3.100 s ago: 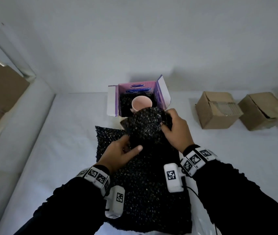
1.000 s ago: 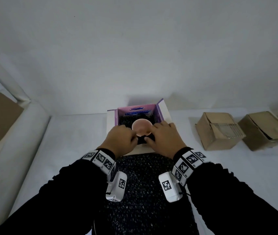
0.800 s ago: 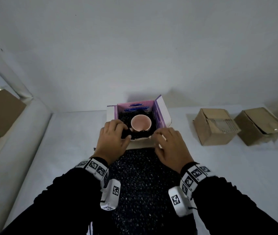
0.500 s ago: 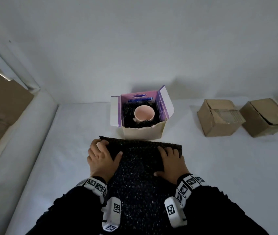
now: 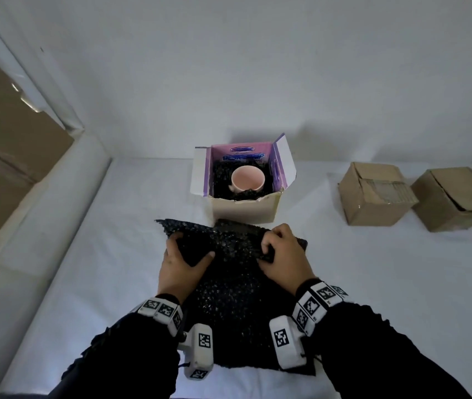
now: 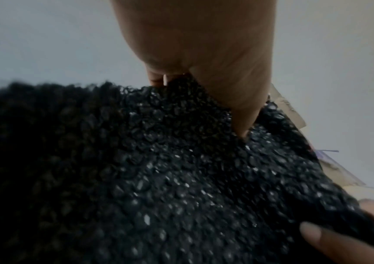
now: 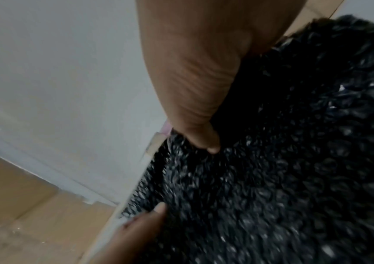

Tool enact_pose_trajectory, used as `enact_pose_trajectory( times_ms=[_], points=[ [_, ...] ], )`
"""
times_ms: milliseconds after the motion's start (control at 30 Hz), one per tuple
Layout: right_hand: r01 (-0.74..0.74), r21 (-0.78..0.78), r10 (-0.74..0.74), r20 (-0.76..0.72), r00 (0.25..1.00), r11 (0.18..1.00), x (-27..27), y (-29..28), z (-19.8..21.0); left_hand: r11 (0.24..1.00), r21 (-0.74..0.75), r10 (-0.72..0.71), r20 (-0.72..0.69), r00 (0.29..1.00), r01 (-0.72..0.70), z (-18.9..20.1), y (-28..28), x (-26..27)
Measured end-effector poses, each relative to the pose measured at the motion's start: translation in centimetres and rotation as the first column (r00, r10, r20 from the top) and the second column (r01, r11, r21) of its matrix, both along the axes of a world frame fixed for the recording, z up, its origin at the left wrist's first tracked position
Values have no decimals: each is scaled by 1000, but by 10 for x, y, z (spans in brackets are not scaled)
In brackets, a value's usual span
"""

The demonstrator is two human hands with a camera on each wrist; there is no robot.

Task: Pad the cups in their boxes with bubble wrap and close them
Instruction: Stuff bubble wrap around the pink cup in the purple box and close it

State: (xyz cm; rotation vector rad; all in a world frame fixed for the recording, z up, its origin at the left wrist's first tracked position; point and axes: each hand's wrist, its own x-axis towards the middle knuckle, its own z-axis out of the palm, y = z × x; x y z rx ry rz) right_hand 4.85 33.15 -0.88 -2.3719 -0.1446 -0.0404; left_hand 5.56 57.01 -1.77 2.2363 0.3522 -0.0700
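A pink cup (image 5: 248, 178) stands in an open box (image 5: 243, 210) with purple inner flaps, black bubble wrap packed around it. In front of the box lies a stack of black bubble wrap sheets (image 5: 234, 295). My left hand (image 5: 184, 259) pinches the far left part of the top sheet (image 6: 181, 169), thumb on top. My right hand (image 5: 282, 256) grips the far right part of the same sheet (image 7: 283, 160), fingers curled over its lifted edge. Both hands sit a little short of the box.
Two brown cardboard boxes (image 5: 372, 194) (image 5: 456, 197) stand at the right on the white table (image 5: 372, 283). A padded white ledge (image 5: 42, 220) runs along the left side. The wall is close behind the open box.
Both hands left the box, drew back to the sheet stack and laid flat on it. Now their fingers have curled round the top sheet's far edge, which has lifted.
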Motion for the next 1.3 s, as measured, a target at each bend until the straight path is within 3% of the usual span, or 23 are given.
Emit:
enact_pose_trajectory(
  times_ms=[67, 133, 167, 233, 300, 400, 500, 567, 633, 800, 1000, 1067, 1100, 1200, 1233, 1300],
  points=[
    [-36, 191, 71, -178, 982, 981, -3, 7, 12, 999, 6, -35, -20, 999, 36, 1, -3, -3],
    [28, 262, 57, -312, 949, 965, -2, 9, 17, 991, 92, -91, -37, 995, 95, 1, -3, -5],
    [78, 193, -18, -297, 955, 978, 0, 6, 16, 984, 135, -112, -41, 993, 117, 0, -2, -6],
    [128, -117, -151, -216, 965, 985, 3, -5, 8, 972, 182, -141, -41, 989, 147, -1, 0, -10],
    [38, -378, -154, -282, 947, 925, 1, -15, -2, 968, 186, -163, -28, 986, 166, -2, 3, -15],
    [-66, -516, -181, -414, 892, 854, -9, -22, -14, 966, 160, -198, -41, 979, 202, -5, 3, -24],
    [-27, -559, -231, -385, 894, 829, -13, -28, -19, 962, 177, -194, -91, 977, 208, -8, 3, -29],
    [42, -431, -226, -385, 895, 901, -10, -34, -16, 958, 201, -181, -121, 976, 202, -8, 3, -29],
    [162, -176, -220, -386, 896, 971, -4, -43, -8, 959, 219, -154, -133, 979, 181, -4, 2, -28],
    [423, 199, -353, -311, 882, 884, 18, -69, 18, 970, 232, -38, -158, 987, 75, 3, -4, -14],
    [334, 409, -360, -16, 933, 849, 28, -82, 69, 977, 166, -78, -292, 953, 131, 10, -14, 0],
    [340, 462, -424, 90, 901, 819, 33, -82, 90, 927, 277, -137, -375, 917, 252, 19, -22, 5],
    [355, 485, -471, 137, 871, 799, 36, -81, 101, 867, 368, -161, -430, 888, 335, 25, -26, 7],
    [356, 578, -557, 215, 802, 735, 43, -77, 133, 616, 609, -191, -500, 845, 500, 54, -41, 13],
    [330, 624, -559, 211, 802, 708, 45, -73, 144, 595, 625, -198, -496, 846, 506, 65, -45, 16],
    [271, 695, -534, 190, 824, 666, 47, -62, 164, 666, 541, -226, -509, 830, 513, 87, -51, 24]
  ],
)
